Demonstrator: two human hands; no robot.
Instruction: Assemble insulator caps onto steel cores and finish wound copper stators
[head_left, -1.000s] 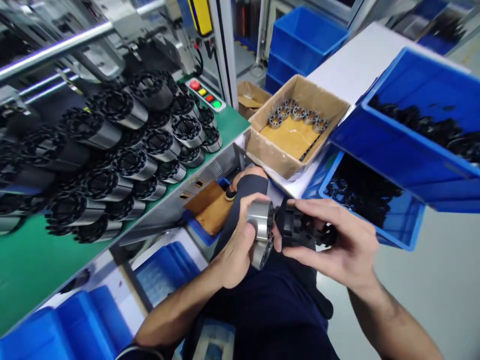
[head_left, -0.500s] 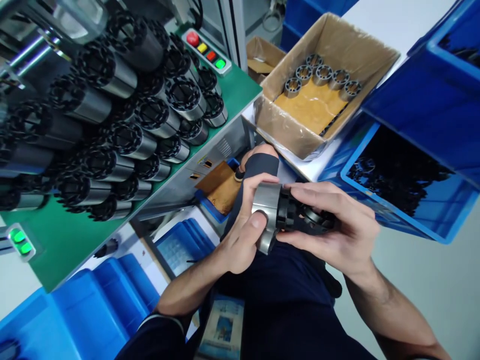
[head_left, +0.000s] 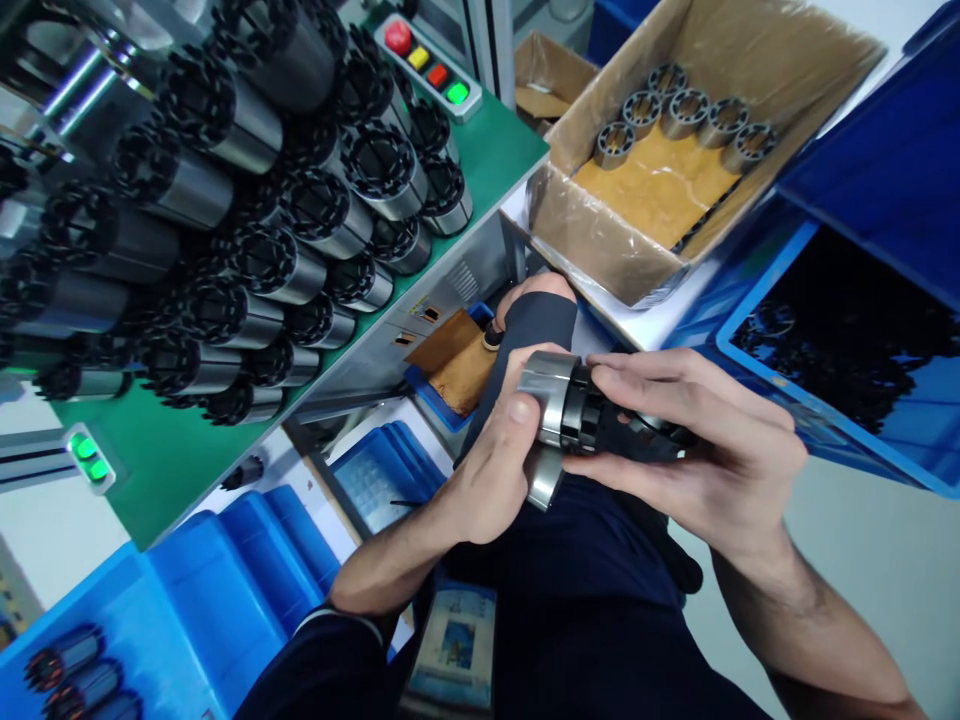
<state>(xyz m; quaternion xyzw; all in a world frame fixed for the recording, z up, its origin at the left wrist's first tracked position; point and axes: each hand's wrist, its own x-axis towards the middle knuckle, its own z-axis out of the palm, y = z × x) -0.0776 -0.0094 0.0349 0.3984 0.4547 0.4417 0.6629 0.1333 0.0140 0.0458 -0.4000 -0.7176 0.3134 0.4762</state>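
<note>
My left hand (head_left: 491, 465) is closed around a silver metal ring (head_left: 547, 395), thumb on its near side. A second silver ring piece (head_left: 544, 478) shows just below, against the left fingers. My right hand (head_left: 720, 440) grips black slotted parts (head_left: 581, 415) between thumb and fingers; their left end meets the silver ring. Another black part lies inside the right palm, partly hidden by the fingers. Both hands are close together above my lap, in front of the open cardboard box (head_left: 607, 255), which holds several metal rings (head_left: 687, 112).
Stacked silver-and-black cylinders (head_left: 322, 212) crowd the green table (head_left: 495, 150) at left, with a button panel (head_left: 431, 68) at its back. Blue bins (head_left: 217, 590) stand lower left; a blue crate (head_left: 840, 425) of black parts is at right.
The silver ring has turned slightly and sits closer over the black part. The view has shifted, so the surroundings appear moved, and cylinders in the lower-left bin now show.
</note>
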